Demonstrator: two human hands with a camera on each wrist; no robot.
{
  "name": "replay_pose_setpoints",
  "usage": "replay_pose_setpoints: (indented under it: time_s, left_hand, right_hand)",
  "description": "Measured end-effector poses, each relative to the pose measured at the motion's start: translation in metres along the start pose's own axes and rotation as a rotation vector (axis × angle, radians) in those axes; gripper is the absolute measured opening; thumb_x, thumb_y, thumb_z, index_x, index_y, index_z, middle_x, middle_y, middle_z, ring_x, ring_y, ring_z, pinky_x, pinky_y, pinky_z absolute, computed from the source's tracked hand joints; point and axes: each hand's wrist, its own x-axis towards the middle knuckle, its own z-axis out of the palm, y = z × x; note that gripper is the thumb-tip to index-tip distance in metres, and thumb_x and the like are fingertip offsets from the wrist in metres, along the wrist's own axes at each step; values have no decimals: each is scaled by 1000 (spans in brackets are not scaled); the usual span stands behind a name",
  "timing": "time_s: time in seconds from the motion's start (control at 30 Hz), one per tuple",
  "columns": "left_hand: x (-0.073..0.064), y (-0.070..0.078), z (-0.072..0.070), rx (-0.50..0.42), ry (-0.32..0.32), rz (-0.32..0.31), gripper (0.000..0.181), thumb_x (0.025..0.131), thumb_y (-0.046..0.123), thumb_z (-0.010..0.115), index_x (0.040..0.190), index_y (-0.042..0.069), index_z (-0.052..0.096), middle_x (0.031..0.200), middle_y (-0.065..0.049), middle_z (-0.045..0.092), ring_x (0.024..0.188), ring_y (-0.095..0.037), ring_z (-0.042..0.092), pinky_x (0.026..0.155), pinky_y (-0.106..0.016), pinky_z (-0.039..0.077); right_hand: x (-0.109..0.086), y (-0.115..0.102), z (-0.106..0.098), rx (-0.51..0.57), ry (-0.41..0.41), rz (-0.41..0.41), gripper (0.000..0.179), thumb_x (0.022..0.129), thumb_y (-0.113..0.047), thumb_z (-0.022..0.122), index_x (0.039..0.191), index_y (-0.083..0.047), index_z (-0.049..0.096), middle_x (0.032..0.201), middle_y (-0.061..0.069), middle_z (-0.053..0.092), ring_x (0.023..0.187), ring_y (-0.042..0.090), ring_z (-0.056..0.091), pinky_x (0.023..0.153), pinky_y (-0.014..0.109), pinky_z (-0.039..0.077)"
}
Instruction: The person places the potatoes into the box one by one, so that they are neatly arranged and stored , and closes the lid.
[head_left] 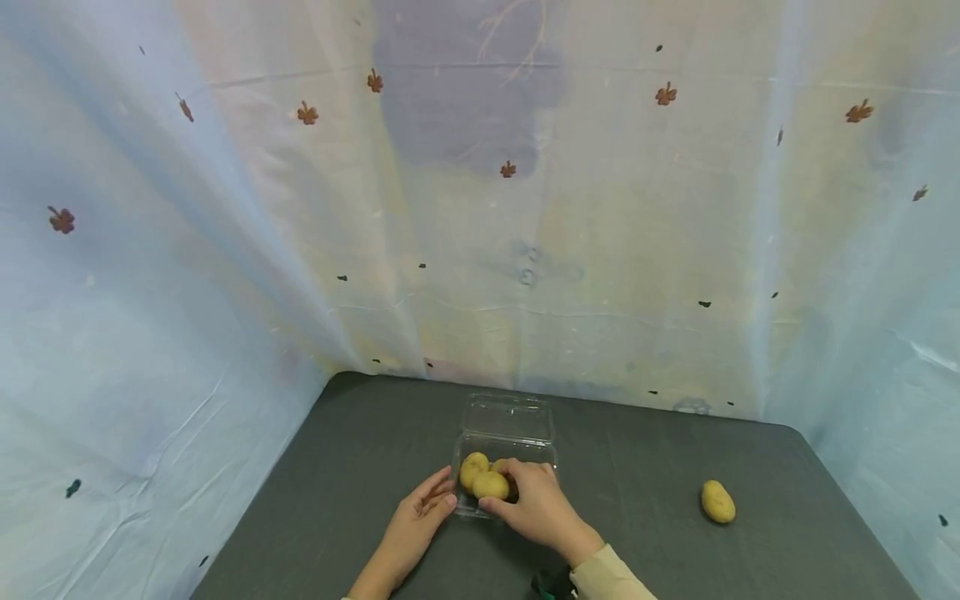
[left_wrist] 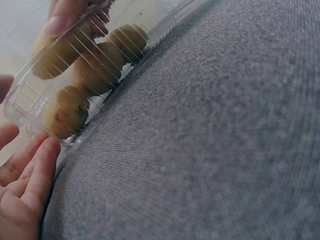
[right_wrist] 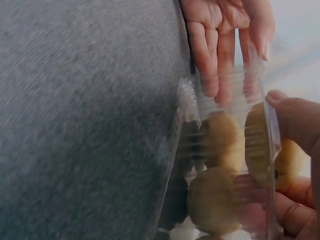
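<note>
A clear plastic clamshell box [head_left: 504,445] stands on the table with its lid [head_left: 510,417] folded back. Several potatoes lie inside it, among them one potato [head_left: 473,468] at the left and another [left_wrist: 66,112] by the ribbed wall. My right hand [head_left: 542,505] grips a potato [head_left: 491,486] between thumb and fingers, over the near part of the box and above the others. With fairly straight fingers, my left hand [head_left: 420,518] touches the box's left side, its thumb close to the near left corner. The right fingertips are partly hidden behind the held potato in the head view.
One more potato [head_left: 717,502] lies by itself on the dark grey table [head_left: 637,467], well to the right of the box. A patterned cloth curtain [head_left: 600,250] closes off the back and both sides. A small dark object [head_left: 551,583] shows beside my right sleeve.
</note>
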Motion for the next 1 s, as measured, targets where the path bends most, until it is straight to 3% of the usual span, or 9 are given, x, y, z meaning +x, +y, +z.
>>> replay_pose_setpoints:
  time_s: [0.17,0.7,1.0]
  left_hand:
    - [-1,-1,0,5,-3,15,58,98,35,58,149,14,38,140,-14,50,127,-27,49,99,-25,44]
    - [-1,0,-1,19,-9,3,58,98,39,57,149,18,38,140,-10,50,127,-23,49,99,-26,45]
    - [0,0,1,6,-3,7,58,98,37,58,148,15,39,139,-11,51,126,-24,50,98,-25,45]
  right_hand:
    - [3,-8,2,-5,4,3,45,84,-53,70,111,-17,66,98,-12,66,81,6,56,83,42,35]
    - [7,-13,4,-6,-31,41,53,84,-60,66,113,-17,66,93,-15,66,75,1,54,82,40,34]
    - [6,-23,-5,-5,-90,111,51,84,-51,71,115,-12,66,94,-10,64,75,7,53,86,49,34]
